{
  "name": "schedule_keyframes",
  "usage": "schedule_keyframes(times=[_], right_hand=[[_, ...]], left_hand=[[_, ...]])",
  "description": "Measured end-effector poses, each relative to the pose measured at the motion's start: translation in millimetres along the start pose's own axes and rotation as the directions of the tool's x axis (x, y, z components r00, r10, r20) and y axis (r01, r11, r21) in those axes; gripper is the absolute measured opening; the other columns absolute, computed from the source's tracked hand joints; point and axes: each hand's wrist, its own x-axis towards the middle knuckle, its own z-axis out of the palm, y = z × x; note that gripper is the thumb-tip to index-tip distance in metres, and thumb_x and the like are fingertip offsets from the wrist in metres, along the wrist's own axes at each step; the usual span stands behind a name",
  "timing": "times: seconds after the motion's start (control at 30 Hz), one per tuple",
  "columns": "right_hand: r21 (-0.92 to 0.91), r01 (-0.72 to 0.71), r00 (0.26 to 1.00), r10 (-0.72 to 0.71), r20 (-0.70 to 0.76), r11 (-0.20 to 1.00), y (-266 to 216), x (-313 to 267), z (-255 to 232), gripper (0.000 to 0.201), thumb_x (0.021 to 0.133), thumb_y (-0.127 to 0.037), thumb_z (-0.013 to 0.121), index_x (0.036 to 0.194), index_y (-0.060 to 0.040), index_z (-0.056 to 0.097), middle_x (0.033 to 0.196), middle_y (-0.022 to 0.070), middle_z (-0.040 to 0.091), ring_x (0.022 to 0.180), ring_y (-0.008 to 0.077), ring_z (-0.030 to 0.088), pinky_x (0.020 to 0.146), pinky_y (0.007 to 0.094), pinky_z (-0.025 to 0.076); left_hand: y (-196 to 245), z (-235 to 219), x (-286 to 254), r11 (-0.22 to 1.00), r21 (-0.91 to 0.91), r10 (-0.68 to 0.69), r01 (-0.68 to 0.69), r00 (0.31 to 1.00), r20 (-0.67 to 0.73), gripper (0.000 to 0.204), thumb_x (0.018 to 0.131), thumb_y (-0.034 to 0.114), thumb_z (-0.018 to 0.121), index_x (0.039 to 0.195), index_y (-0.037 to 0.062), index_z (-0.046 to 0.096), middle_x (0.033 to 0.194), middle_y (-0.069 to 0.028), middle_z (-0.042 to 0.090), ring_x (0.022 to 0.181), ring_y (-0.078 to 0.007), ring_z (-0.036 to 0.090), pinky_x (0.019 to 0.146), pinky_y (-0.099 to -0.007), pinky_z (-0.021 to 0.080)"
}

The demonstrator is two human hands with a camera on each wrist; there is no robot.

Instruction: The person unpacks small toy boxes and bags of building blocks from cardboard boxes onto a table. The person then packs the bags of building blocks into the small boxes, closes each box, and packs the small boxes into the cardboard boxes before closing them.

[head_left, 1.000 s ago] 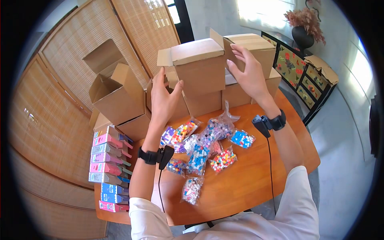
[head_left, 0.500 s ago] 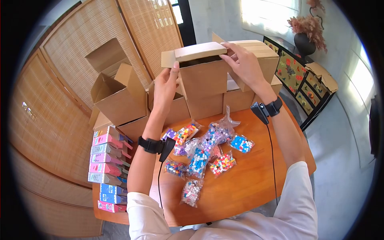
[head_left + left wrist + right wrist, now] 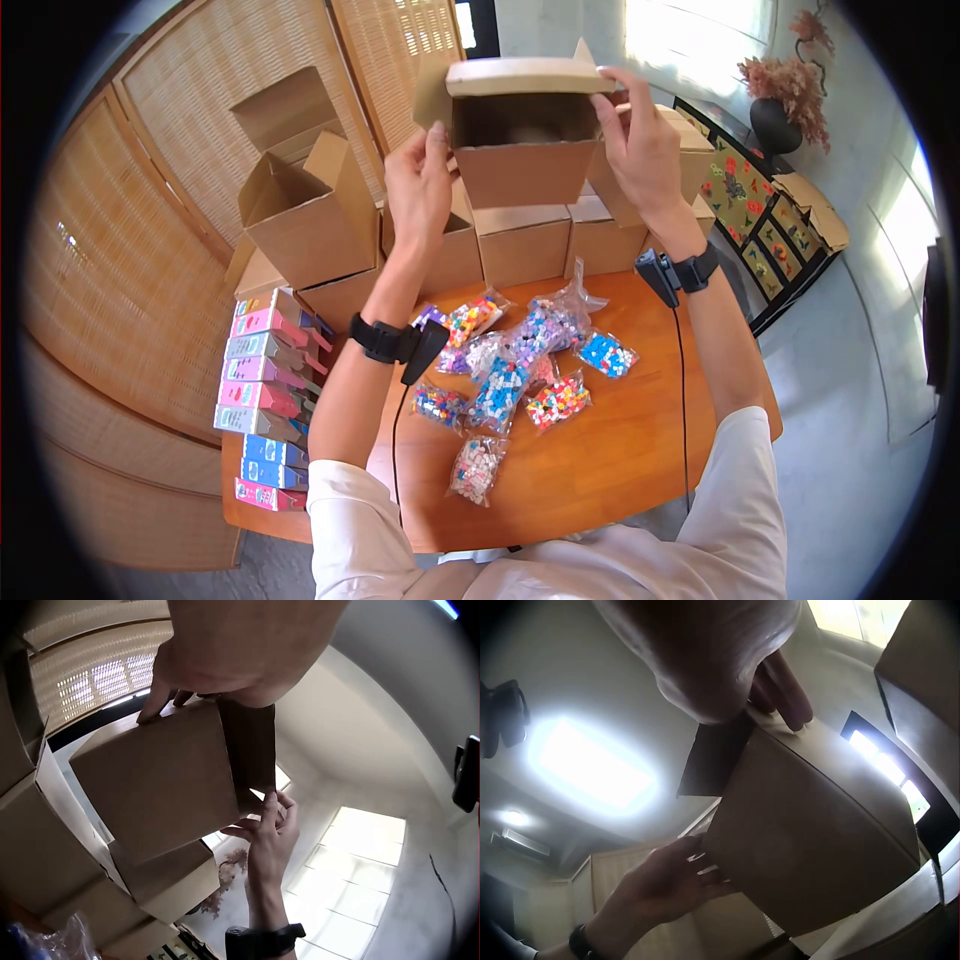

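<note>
Both hands hold a brown cardboard box [image 3: 525,175] up at the far side of the table, tilted so that its dark opening faces me. Its pale lid flap [image 3: 530,78] stands raised above the opening. My left hand [image 3: 418,195] grips the left side by the side flap [image 3: 432,95], thumb toward me. At the right upper corner, my right hand [image 3: 642,150] pinches the edge near the lid. In the left wrist view the box [image 3: 161,780] hangs between the hands; the right wrist view shows fingers [image 3: 787,694] lying along its side.
Closed cardboard boxes [image 3: 522,245] line the table's back, with an open box [image 3: 300,225] on top at left. Several clear bags of coloured beads [image 3: 500,390] lie mid-table [image 3: 600,460]. Small pink and blue cartons [image 3: 262,400] stand along the left edge. A folding screen [image 3: 200,150] is behind.
The hands, first apart beside the box, have closed on its sides. The box has risen from the row behind and tipped toward me, so its opening now shows.
</note>
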Motion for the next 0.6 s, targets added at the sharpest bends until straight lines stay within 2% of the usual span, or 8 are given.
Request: schedule_keyframes(times=[0.13,0.2,0.3,0.4,0.47,0.53,0.57,0.6], right_hand=[[0.049,0.043,0.998,-0.040,-0.051,0.998,-18.8,15.1,16.9,0.030,0.102,-0.024,0.065,0.128,-0.0116,0.056,0.079,0.0137,0.068,0.070,0.0354,0.069,0.063,0.0443,0.055],[0.074,0.055,0.998,-0.052,-0.044,0.996,-29.7,19.9,33.3,0.030,0.103,-0.021,0.066,0.130,-0.0117,0.058,0.081,0.0130,0.070,0.071,0.0270,0.071,0.063,0.0371,0.055],[0.128,0.037,0.999,-0.038,0.002,0.991,-33.6,21.8,64.7,0.030,0.103,-0.025,0.066,0.127,-0.0115,0.057,0.082,0.0143,0.070,0.071,0.0326,0.070,0.063,0.0421,0.055],[0.159,-0.020,0.994,0.002,0.112,0.987,-37.7,18.6,89.0,0.029,0.101,-0.026,0.065,0.124,-0.0104,0.056,0.086,0.0173,0.072,0.076,0.0395,0.070,0.066,0.0476,0.056],[0.209,-0.010,0.980,-0.031,0.196,0.978,-36.7,10.5,104.7,0.032,0.099,-0.024,0.066,0.126,-0.0099,0.055,0.089,0.0194,0.072,0.081,0.0420,0.070,0.070,0.0498,0.056],[0.233,-0.028,0.968,-0.031,0.249,0.972,-37.7,-2.4,113.5,0.033,0.097,-0.016,0.063,0.127,-0.0083,0.054,0.091,0.0229,0.072,0.085,0.0441,0.069,0.073,0.0528,0.055],[0.184,-0.057,0.966,0.008,0.257,0.981,-37.8,-10.1,119.4,0.035,0.095,-0.011,0.061,0.130,-0.0096,0.055,0.085,0.0201,0.070,0.078,0.0406,0.069,0.071,0.0487,0.054],[0.134,-0.086,0.964,0.049,0.262,0.987,-35.5,-14.6,124.2,0.039,0.094,-0.006,0.059,0.132,-0.0110,0.055,0.079,0.0172,0.068,0.072,0.0372,0.068,0.069,0.0446,0.054]], left_hand=[[14.0,-40.5,24.3,0.951,0.303,0.061,-0.060,0.998,0.004,0.031,0.110,0.028,0.056,0.101,0.0013,0.070,0.094,-0.0023,0.067,0.084,-0.0109,0.066,0.071,-0.0283,0.058],[16.7,-45.8,23.0,0.954,0.279,0.132,-0.112,0.990,-0.051,0.033,0.110,0.029,0.056,0.097,0.0017,0.068,0.089,-0.0005,0.064,0.078,-0.0086,0.061,0.068,-0.0266,0.056],[17.2,-64.5,22.8,0.952,0.300,0.103,-0.057,0.985,-0.141,0.034,0.110,0.029,0.055,0.093,0.0014,0.066,0.086,0.0009,0.060,0.072,-0.0072,0.056,0.065,-0.0250,0.053],[1.2,-86.0,20.9,0.853,0.515,0.220,-0.080,0.951,-0.216,0.040,0.108,0.027,0.054,0.083,-0.0041,0.055,0.060,-0.0081,0.044,0.062,-0.0126,0.037,0.058,-0.0358,0.039],[3.0,-91.9,8.3,0.795,0.602,0.226,-0.073,0.957,-0.183,0.034,0.108,0.025,0.054,0.096,-0.0054,0.064,0.067,-0.0172,0.055,0.063,-0.0176,0.049,0.064,-0.0363,0.045],[3.3,-82.9,-10.1,0.721,0.666,0.389,-0.191,0.907,-0.161,0.034,0.107,0.020,0.054,0.124,-0.0080,0.063,0.094,-0.0268,0.069,0.084,-0.0300,0.068,0.081,-0.0398,0.052],[0.8,-83.6,-19.9,0.693,0.694,0.370,-0.194,0.923,-0.111,0.049,0.106,0.016,0.054,0.146,-0.0108,0.047,0.128,-0.0346,0.062,0.121,-0.0433,0.063,0.104,-0.0435,0.048],[-3.2,-84.3,-29.2,0.581,0.756,0.464,-0.302,0.886,-0.003,0.053,0.105,0.014,0.056,0.149,-0.0110,0.041,0.146,-0.0350,0.049,0.137,-0.0487,0.048,0.113,-0.0466,0.042]])
